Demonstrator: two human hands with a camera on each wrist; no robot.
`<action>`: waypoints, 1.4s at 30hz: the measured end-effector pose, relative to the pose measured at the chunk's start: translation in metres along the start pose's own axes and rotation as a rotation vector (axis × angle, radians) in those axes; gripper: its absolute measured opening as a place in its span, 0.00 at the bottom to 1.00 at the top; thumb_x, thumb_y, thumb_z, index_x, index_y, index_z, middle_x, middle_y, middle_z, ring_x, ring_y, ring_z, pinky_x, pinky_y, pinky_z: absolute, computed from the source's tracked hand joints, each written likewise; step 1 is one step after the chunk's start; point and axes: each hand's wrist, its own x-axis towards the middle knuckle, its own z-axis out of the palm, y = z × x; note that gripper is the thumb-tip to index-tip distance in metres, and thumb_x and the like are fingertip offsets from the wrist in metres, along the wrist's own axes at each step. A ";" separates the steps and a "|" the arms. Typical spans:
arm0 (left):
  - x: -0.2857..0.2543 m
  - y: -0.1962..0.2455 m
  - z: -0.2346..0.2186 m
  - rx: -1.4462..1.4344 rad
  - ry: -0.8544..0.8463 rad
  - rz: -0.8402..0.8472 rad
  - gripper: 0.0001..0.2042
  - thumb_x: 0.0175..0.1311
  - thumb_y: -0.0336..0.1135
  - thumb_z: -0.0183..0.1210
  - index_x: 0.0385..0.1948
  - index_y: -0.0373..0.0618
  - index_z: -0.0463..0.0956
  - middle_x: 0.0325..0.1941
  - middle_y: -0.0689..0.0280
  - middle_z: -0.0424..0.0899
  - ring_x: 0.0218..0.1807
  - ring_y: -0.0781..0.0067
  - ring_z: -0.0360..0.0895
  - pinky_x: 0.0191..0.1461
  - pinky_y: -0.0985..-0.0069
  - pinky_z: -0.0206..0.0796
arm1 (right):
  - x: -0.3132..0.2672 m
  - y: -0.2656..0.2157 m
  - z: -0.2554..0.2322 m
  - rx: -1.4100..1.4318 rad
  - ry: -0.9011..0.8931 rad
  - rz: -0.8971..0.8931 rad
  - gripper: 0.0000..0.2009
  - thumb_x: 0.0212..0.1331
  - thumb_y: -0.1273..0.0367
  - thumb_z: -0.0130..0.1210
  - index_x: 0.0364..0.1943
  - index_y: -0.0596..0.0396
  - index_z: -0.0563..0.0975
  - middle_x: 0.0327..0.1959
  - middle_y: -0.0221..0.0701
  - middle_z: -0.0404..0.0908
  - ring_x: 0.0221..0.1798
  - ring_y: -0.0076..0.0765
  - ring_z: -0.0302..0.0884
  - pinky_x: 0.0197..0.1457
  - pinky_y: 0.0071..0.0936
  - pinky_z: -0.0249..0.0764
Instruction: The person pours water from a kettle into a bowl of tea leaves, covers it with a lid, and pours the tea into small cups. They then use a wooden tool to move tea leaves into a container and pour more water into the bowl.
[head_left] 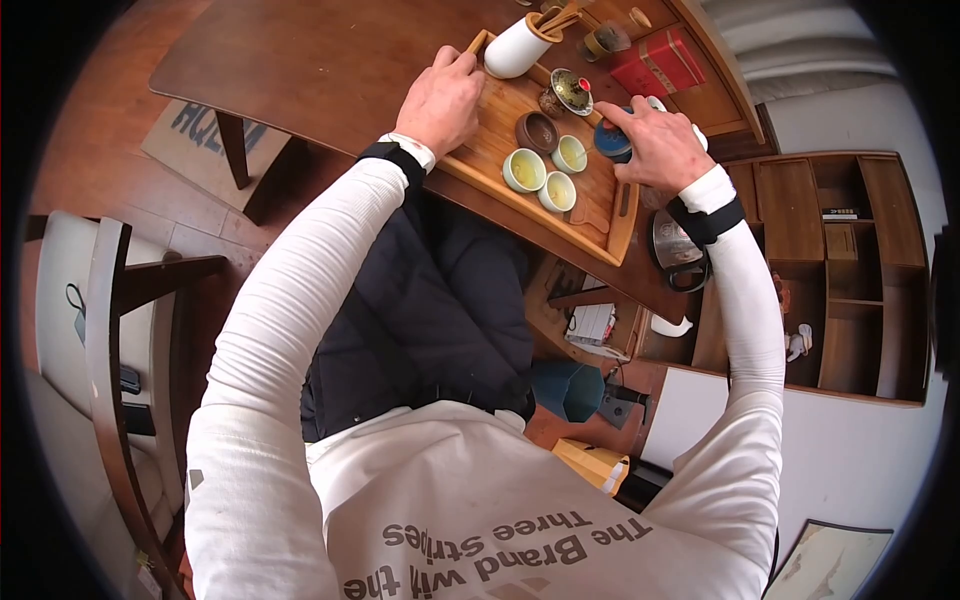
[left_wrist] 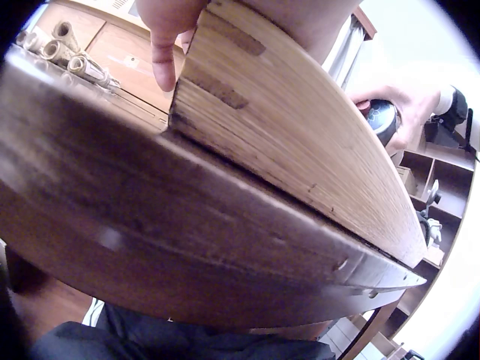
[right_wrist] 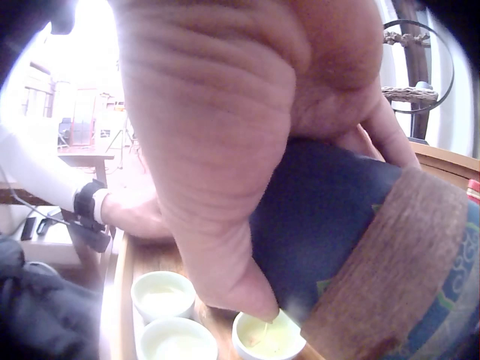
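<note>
In the head view a wooden tray (head_left: 522,206) lies on the brown table. My left hand (head_left: 440,105) grips its left end, a finger reaching down past the corner in the left wrist view. My right hand (head_left: 665,150) holds a dark blue canister (right_wrist: 322,210) with a brown band, its thumb and fingers around the side. Close to the canister, three pale cups (head_left: 524,172) of yellowish liquid stand on the tray. In the right wrist view the thumb tip overlaps the rim of one cup (right_wrist: 268,339). A brown cup (head_left: 537,132) sits just behind them.
On the tray's far side are a glass lidded bowl (head_left: 572,92) and a white holder (head_left: 514,52) with wooden tools. Beyond stand a glass jar (head_left: 605,41) and a red box (head_left: 660,66). A kettle (head_left: 676,240) is beside the table's right end, before wooden shelves (head_left: 855,290).
</note>
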 end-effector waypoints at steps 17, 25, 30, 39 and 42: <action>0.000 0.000 -0.001 -0.001 0.007 0.007 0.08 0.49 0.25 0.62 0.32 0.37 0.82 0.44 0.61 0.79 0.53 0.58 0.74 0.54 0.67 0.76 | -0.008 -0.012 0.005 0.051 0.011 -0.009 0.36 0.40 0.63 0.70 0.63 0.44 0.74 0.43 0.43 0.79 0.43 0.51 0.84 0.44 0.44 0.81; 0.000 0.001 -0.002 -0.038 -0.004 -0.022 0.09 0.50 0.22 0.59 0.34 0.37 0.81 0.44 0.61 0.79 0.54 0.56 0.73 0.57 0.66 0.74 | -0.026 -0.043 -0.002 0.079 -0.012 -0.118 0.41 0.38 0.67 0.70 0.66 0.45 0.71 0.43 0.42 0.75 0.40 0.52 0.83 0.40 0.44 0.81; 0.000 0.000 0.000 -0.011 0.012 0.012 0.07 0.50 0.26 0.61 0.32 0.38 0.81 0.44 0.61 0.79 0.53 0.58 0.73 0.53 0.66 0.76 | -0.032 -0.043 -0.013 0.063 0.011 -0.137 0.37 0.39 0.66 0.70 0.62 0.45 0.74 0.42 0.43 0.78 0.37 0.50 0.84 0.37 0.41 0.81; -0.001 -0.001 0.000 -0.008 0.028 0.015 0.08 0.48 0.25 0.61 0.32 0.38 0.81 0.44 0.61 0.79 0.52 0.58 0.73 0.53 0.66 0.76 | -0.044 -0.028 -0.033 0.076 0.070 -0.121 0.38 0.40 0.69 0.69 0.64 0.45 0.73 0.41 0.41 0.77 0.40 0.51 0.83 0.40 0.42 0.80; 0.000 0.000 0.000 -0.010 0.028 0.014 0.08 0.48 0.25 0.61 0.31 0.38 0.81 0.44 0.61 0.79 0.52 0.58 0.74 0.53 0.66 0.76 | -0.049 -0.027 -0.036 0.136 0.052 -0.068 0.37 0.40 0.69 0.68 0.64 0.44 0.73 0.42 0.40 0.78 0.42 0.50 0.82 0.42 0.42 0.79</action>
